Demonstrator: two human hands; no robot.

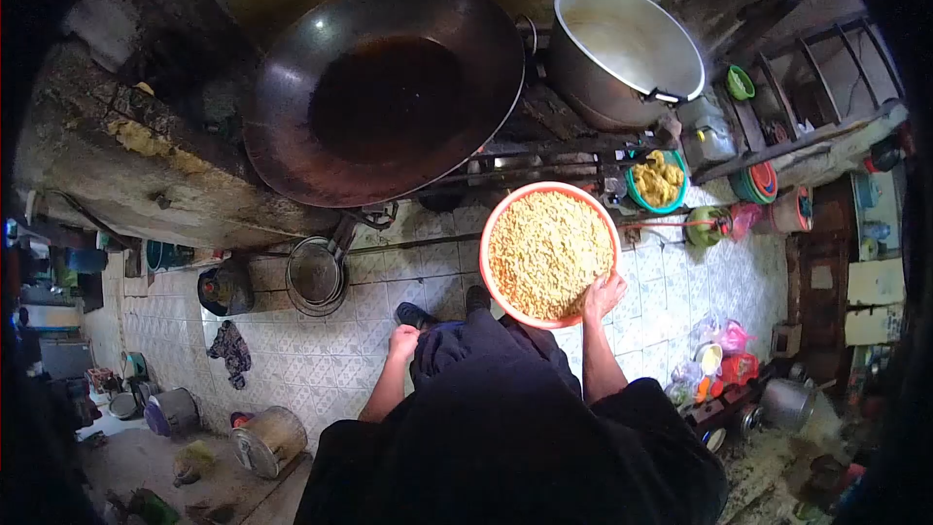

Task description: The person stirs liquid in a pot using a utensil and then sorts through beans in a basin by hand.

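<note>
From afar, I'm gripping the basin [486, 267] by its rim with my right hand [604, 297], just right-front of the wok [282, 126]; my left hand [403, 342] is hanging loosely fisted before it. Filling looks done: pale pieces [549, 251] are covering the basin, none showing in the wok.

We see a black top [505, 457] in matt cloth, so dark that most of its seams are lost to us. The left sleeve [340, 462] and right sleeve [666, 433] are the same black, cut wide, and end well short of the wrists, so both forearms show. Beyond the top we make out dark cloth [471, 350] with a faint blue-grey cast, gathered in soft folds; whether it is hem or trousers we cannot tell. We also see dark shoes [416, 315], rounded at the toe, their finer details too small to read.
</note>
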